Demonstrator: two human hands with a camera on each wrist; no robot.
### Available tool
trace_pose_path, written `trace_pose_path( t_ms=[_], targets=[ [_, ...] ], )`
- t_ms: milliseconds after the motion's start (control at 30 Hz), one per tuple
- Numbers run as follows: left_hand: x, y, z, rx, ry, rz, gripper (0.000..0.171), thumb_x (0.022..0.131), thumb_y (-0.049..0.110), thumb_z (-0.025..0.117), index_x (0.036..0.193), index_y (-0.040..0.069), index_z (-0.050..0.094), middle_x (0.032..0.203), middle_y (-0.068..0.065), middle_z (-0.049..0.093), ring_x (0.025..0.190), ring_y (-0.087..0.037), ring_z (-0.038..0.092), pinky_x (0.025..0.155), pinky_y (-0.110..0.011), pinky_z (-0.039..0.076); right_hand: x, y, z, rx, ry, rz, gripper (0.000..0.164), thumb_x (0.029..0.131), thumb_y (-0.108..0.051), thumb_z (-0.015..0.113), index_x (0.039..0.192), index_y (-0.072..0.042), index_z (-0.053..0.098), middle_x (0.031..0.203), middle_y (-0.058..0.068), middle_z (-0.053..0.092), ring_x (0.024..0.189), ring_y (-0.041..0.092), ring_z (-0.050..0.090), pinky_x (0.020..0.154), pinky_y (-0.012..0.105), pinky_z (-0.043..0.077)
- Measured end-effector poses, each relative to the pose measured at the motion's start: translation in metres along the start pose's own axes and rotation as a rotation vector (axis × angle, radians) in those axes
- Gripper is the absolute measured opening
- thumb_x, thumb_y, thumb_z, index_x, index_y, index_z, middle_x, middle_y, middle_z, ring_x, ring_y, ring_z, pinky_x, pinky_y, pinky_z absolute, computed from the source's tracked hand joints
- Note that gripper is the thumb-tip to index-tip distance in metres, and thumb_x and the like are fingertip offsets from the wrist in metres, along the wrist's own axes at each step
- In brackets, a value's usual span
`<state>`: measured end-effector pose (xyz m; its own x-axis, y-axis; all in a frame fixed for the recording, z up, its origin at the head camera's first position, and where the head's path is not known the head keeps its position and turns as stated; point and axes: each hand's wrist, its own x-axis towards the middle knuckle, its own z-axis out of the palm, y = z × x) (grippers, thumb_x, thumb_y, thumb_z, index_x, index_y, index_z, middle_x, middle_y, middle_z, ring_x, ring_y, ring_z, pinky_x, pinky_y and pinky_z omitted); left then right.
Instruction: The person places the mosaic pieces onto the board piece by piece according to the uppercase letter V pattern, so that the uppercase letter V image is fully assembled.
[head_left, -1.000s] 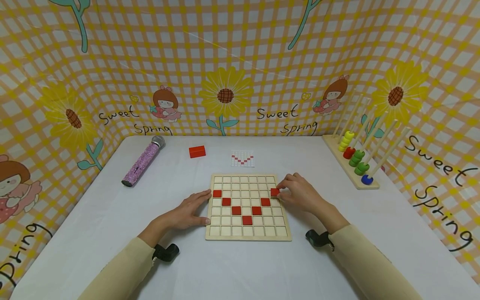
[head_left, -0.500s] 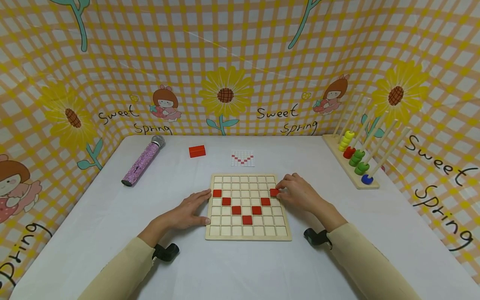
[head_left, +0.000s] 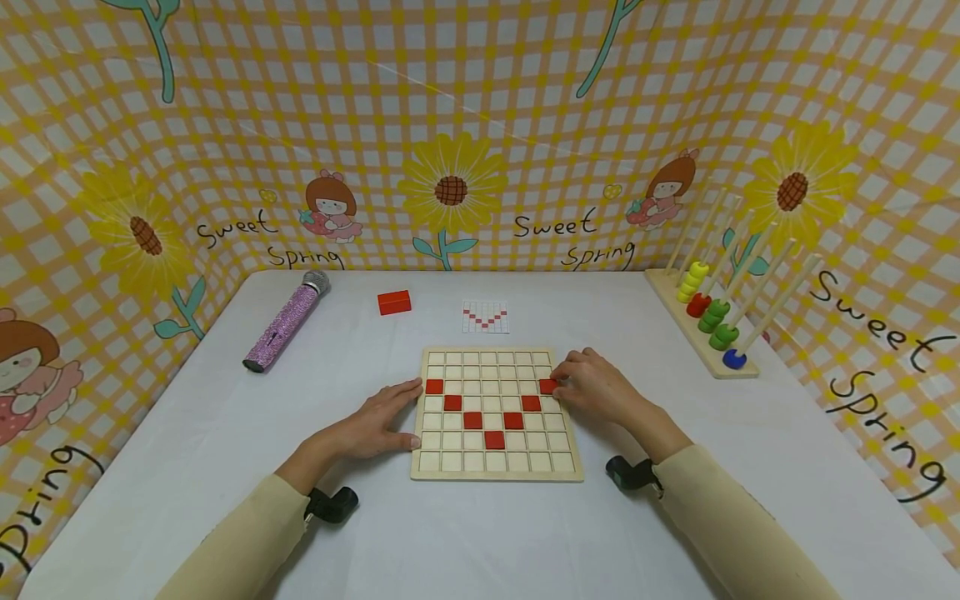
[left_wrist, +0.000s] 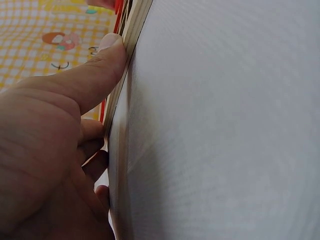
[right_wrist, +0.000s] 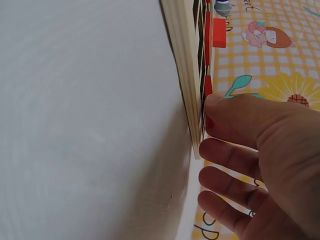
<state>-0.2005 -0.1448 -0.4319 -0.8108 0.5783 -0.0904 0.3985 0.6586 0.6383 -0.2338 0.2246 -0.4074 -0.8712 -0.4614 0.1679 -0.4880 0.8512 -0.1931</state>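
A wooden grid board (head_left: 497, 477) lies on the white table, with red square tiles forming a V across its cells. My left hand (head_left: 371, 423) rests along the board's left side, thumb and fingertips against the edge; in the left wrist view the thumb (left_wrist: 102, 70) presses on the board's wooden side. At the right end of the V, my right hand (head_left: 596, 385) pinches a red tile (head_left: 548, 387) over the outermost column, third row from the back. In the right wrist view that tile is partly hidden behind the thumb (right_wrist: 235, 112), while the other fingers curl below.
Behind the board lies a small card (head_left: 486, 317) printed with a red V on a grid. A red block (head_left: 394, 302) sits to its left, then a glittery purple microphone (head_left: 285, 325). A peg abacus (head_left: 718, 357) with coloured beads stands at the right.
The right hand and its red tile have shifted very slightly left and toward me, into line with the outermost column. The left hand and board have stayed in place.
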Motion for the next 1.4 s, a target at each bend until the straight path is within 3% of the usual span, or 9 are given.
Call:
trace_pose_path(
  t_ms=[633, 1000, 1400],
  targets=[
    [0.000, -0.001, 0.001, 0.000, 0.000, -0.009, 0.084, 0.084, 0.035, 0.069, 0.150, 0.007, 0.024, 0.159, -0.007, 0.017, 0.146, -0.034, 0.013, 0.116, -0.058, 0.014, 0.001, -0.002, 0.002, 0.013, -0.019, 0.028, 0.019, 0.080, -0.016, 0.071, 0.097, -0.007, 0.073, 0.095, 0.006, 0.065, 0.087, 0.022, 0.052, 0.073, 0.035, 0.046],
    [0.001, -0.001, 0.000, 0.003, -0.005, -0.005, 0.084, 0.084, 0.035, 0.069, 0.150, 0.008, 0.023, 0.159, -0.007, 0.017, 0.146, -0.033, 0.014, 0.116, -0.058, 0.014, 0.000, -0.002, 0.001, 0.012, 0.002, 0.031, 0.020, 0.080, -0.017, 0.072, 0.097, -0.007, 0.073, 0.094, 0.005, 0.065, 0.086, 0.021, 0.051, 0.072, 0.034, 0.045],
    [0.002, 0.002, -0.002, 0.024, -0.011, -0.029, 0.085, 0.083, 0.037, 0.070, 0.150, 0.008, 0.025, 0.159, -0.006, 0.019, 0.146, -0.032, 0.016, 0.115, -0.058, 0.016, -0.008, -0.012, -0.007, -0.008, 0.030, 0.031, 0.025, 0.082, -0.022, 0.071, 0.103, -0.007, 0.071, 0.101, 0.007, 0.066, 0.093, 0.023, 0.052, 0.079, 0.039, 0.048]
  ],
)
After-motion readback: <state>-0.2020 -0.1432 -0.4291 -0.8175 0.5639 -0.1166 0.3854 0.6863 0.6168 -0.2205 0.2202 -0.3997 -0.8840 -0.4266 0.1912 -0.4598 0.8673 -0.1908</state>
